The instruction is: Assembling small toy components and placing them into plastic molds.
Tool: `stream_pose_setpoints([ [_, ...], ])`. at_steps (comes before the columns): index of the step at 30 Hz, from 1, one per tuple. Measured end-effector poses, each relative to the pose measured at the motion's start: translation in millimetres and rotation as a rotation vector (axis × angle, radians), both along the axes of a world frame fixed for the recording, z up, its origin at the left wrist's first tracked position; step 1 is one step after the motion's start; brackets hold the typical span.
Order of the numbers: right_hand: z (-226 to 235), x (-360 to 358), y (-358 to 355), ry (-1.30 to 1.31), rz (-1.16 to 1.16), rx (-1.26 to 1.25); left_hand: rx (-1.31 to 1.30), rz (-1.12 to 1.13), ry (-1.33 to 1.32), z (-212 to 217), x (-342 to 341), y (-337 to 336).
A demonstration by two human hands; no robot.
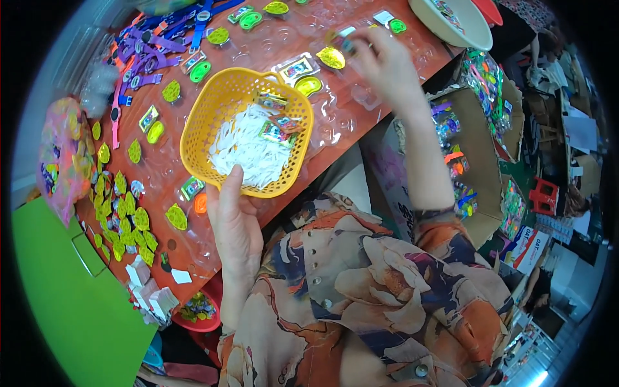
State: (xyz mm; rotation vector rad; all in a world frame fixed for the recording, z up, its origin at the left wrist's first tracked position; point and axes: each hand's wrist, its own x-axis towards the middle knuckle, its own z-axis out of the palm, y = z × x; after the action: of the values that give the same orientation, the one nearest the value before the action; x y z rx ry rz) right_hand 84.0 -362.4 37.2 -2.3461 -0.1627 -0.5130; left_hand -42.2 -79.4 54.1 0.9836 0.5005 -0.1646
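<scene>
My left hand (237,222) grips the near edge of a yellow plastic basket (197,129), its thumb over the rim. White paper-like strips (248,148) fill much of the basket, and a few small shiny packets (278,131) lie among them. Beyond the basket to the right, my right hand (385,68) is above the table with its fingers pinched. A small colourful packet (340,42), blurred, shows at its fingertips. Just below it lies a yellow leaf-shaped piece (331,58). Close to the basket's far right corner are a packet (298,68) and a yellow oval piece (309,85).
Clear plastic blister trays cover the red table (348,119). Toy watches (151,48) are heaped at the far left, above a bag (66,155) and a pile of yellow pieces (126,219). A cream basin (461,26) stands far right; an open carton (474,161) sits beside the table.
</scene>
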Motion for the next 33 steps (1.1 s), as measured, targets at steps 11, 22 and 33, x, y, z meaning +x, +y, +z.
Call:
stream_pose_setpoints([
  [11, -45.0, 104.7, -71.5, 0.37, 0.011, -0.351, -0.007, -0.01, 0.033, -2.6, 7.9, -8.1],
  [22, -26.5, 69.8, -55.9, -0.182, 0.275, -0.055, -0.03, -0.027, 0.03, -3.8, 26.6, -18.3],
  [33, 3.1, -18.5, 52.0, 0.053, 0.14, -0.633, -0.035, -0.092, -0.072, 0.0, 39.6, -54.6],
])
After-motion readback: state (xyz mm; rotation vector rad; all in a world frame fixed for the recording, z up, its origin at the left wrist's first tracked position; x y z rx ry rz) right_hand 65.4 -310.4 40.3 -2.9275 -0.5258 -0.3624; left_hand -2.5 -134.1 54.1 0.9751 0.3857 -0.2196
